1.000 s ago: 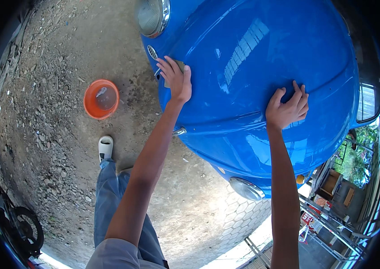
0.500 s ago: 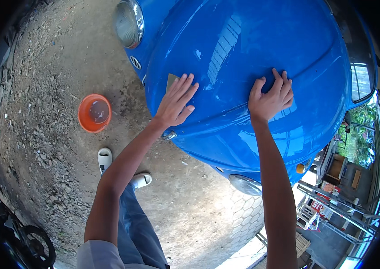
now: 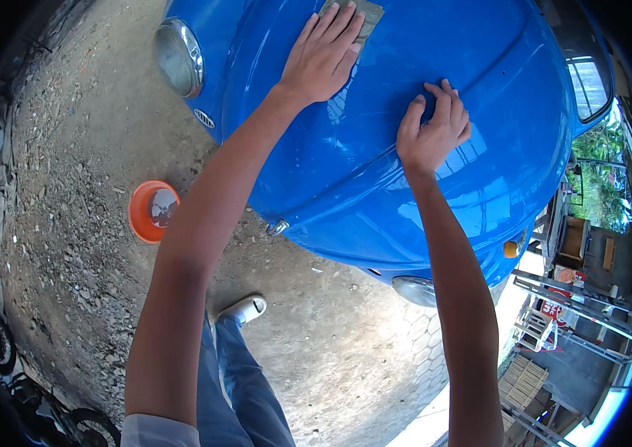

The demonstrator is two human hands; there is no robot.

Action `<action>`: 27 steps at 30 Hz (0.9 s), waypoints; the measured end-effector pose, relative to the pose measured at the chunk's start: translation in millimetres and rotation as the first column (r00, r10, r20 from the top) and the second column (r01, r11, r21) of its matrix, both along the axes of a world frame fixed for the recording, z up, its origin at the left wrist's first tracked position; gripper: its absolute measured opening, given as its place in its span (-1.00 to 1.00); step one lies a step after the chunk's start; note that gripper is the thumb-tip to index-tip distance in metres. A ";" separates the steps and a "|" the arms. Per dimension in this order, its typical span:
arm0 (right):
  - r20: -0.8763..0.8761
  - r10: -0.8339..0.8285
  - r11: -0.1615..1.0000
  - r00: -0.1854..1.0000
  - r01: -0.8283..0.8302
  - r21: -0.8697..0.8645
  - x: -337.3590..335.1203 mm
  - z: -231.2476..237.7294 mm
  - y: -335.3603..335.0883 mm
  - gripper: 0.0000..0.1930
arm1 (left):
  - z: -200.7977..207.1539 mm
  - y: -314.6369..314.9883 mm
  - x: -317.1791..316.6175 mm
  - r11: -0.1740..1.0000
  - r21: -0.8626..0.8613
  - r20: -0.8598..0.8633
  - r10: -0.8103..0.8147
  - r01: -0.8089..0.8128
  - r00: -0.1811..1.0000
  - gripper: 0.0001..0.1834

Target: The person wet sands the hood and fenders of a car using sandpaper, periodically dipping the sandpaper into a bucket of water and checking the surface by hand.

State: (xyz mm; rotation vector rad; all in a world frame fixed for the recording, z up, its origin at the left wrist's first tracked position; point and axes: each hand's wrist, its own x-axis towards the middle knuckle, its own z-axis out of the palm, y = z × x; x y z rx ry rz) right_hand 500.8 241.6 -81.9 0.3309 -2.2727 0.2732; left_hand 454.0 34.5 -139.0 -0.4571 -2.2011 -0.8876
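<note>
A glossy blue car hood (image 3: pixel 472 45) with a raised ridge curves in front of me. My left hand (image 3: pixel 322 63) lies flat, fingers stretched, on a greyish-tan sheet of sandpaper (image 3: pixel 371 18) that it presses against the hood's far part. The sheet's edges show past the fingertips; the rest is under the hand. Farther right, my right hand (image 3: pixel 434 134) leans on the hood beside the ridge. Its fingers are bent and its thumb stands apart, with nothing visible in the grasp. A small chrome handle (image 3: pixel 278 227) sits at the hood's near edge.
An orange bucket (image 3: pixel 141 223) with liquid stands on gravelly ground, left of my arm. Round headlights (image 3: pixel 179 59) flank the hood. Motorcycles (image 3: pixel 36 402) stand at the lower left; a white chair (image 3: pixel 536 329) and metal rails are at the right. One slippered foot (image 3: pixel 250 307) shows below.
My left hand has slid with the sandpaper from the hood's left edge farther up and right across it. My right hand stays at nearly the same spot on the hood.
</note>
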 end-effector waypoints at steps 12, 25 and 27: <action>0.063 -0.251 0.966 0.966 0.254 -0.039 -11.5 21.2 101.6 -0.51 | -34.4 39.9 128.1 0.972 -0.174 0.341 -0.093 0.160 0.936 -0.31; 0.126 -0.202 0.976 0.971 0.210 -0.052 -9.3 30.3 96.6 -0.54 | 32.9 88.0 39.0 0.981 -0.175 0.244 -0.041 0.086 0.969 -0.25; 0.124 -0.218 0.973 0.968 0.225 -0.044 -7.6 29.3 100.3 -0.54 | 16.3 88.2 88.6 0.976 -0.155 0.357 -0.088 0.152 0.930 -0.16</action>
